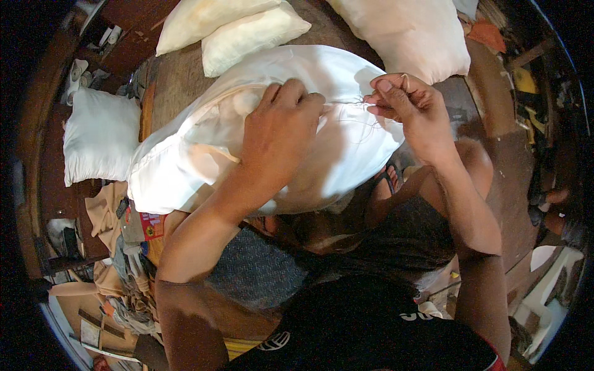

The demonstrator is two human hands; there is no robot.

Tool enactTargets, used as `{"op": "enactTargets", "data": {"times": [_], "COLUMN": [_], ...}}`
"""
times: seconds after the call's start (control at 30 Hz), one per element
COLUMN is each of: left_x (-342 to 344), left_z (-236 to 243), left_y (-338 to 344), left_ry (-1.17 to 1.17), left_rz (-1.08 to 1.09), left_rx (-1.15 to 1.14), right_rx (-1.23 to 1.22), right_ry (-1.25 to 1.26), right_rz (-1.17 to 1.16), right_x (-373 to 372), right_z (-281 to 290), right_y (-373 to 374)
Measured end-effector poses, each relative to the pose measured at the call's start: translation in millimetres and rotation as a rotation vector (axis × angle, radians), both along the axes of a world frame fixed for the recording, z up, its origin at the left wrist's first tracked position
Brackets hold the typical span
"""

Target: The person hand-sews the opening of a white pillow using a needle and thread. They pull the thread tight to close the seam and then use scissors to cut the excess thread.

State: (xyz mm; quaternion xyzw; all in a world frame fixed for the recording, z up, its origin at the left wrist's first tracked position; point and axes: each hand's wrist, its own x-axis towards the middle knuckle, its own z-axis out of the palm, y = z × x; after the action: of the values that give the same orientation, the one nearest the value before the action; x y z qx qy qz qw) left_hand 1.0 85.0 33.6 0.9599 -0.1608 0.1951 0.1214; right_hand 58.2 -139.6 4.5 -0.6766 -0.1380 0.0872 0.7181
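A large stuffed white pillow lies in front of me, with an opening along its upper left side where pale stuffing shows. My left hand is closed over the top of it, fingers curled and pinching the cloth by a seam; the fingertips are partly hidden. To the right, my right hand is raised just above the pillow, thumb and fingers pinched together on a thin dark thread. The thread runs in loose loops over the white cloth between the hands. I cannot make out a needle.
Two cream pillows rest on the wooden surface beyond, and a bigger one sits at the far right. A small white pillow stands at the left. Cloth scraps and clutter crowd the lower left.
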Motion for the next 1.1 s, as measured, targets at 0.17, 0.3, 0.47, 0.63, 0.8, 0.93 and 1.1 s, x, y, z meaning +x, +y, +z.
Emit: {"op": "enactTargets", "data": {"times": [0.17,0.3,0.47,0.63,0.8,0.93,1.1], "left_x": [10,16,17,11,15,15,15], "left_z": [-8,-16,-14,-14,-15,-16,-16], "left_y": [10,18,22,16,16,16,16], "left_ry": [-0.306,-0.199,-0.053,0.034,0.108,0.129,0.150], "left_rz": [-0.111,-0.200,-0.269,-0.222,-0.204,-0.170,-0.165], "left_rx": [0.169,0.154,-0.061,-0.142,-0.253,-0.357,-0.371], "right_rx": [0.033,0.058,0.072,0.048,0.046,0.022,0.030], "right_ry": [0.008,0.028,0.009,0.009,0.020,0.013,0.009], "right_rz": [-0.013,-0.021,-0.017,-0.032,-0.031,-0.028,-0.039], "right_x": [0,0,3,1,2,2,1], "right_z": [10,13,10,13,11,12,10], "right_y": [-3,-5,-8,-7,-9,-8,-7]}}
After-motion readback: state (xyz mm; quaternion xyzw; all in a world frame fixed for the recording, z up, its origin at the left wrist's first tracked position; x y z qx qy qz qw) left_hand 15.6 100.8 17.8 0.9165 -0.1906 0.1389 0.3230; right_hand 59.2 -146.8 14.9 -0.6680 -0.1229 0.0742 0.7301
